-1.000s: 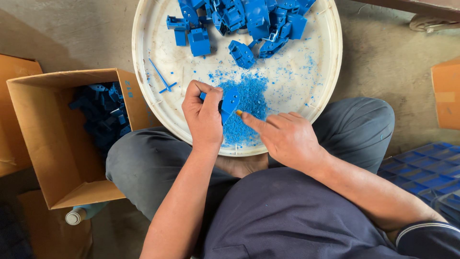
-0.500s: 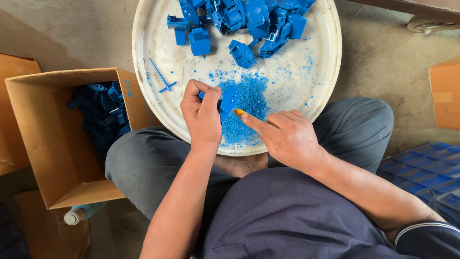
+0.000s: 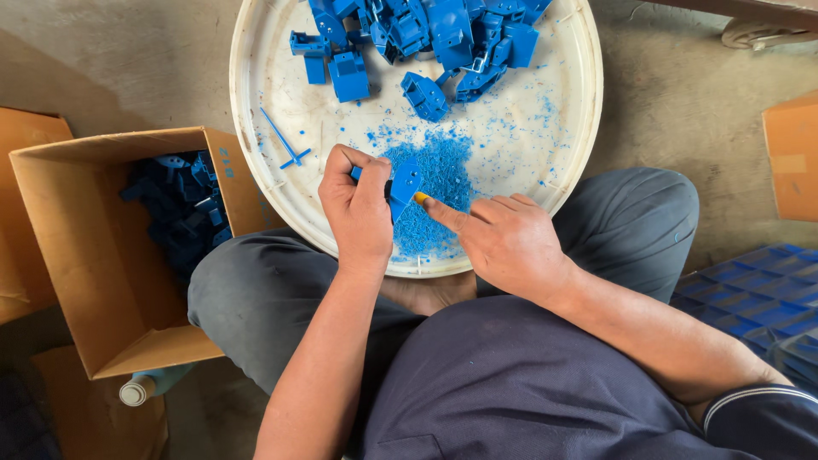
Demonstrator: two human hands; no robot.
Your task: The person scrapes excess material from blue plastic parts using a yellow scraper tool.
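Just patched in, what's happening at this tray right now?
A seated person's left hand grips a small blue plastic part over a round white tray on their lap. The right hand presses a yellow-tipped tool against it, above a pile of blue shavings. More blue parts lie at the tray's far side; a cardboard box of them stands on the left.

Concrete floor (image 3: pixel 128 60) under a cardboard box (image 3: pixel 77 290), a white bottle (image 3: pixel 141 388) and blue crates (image 3: pixel 750 290).
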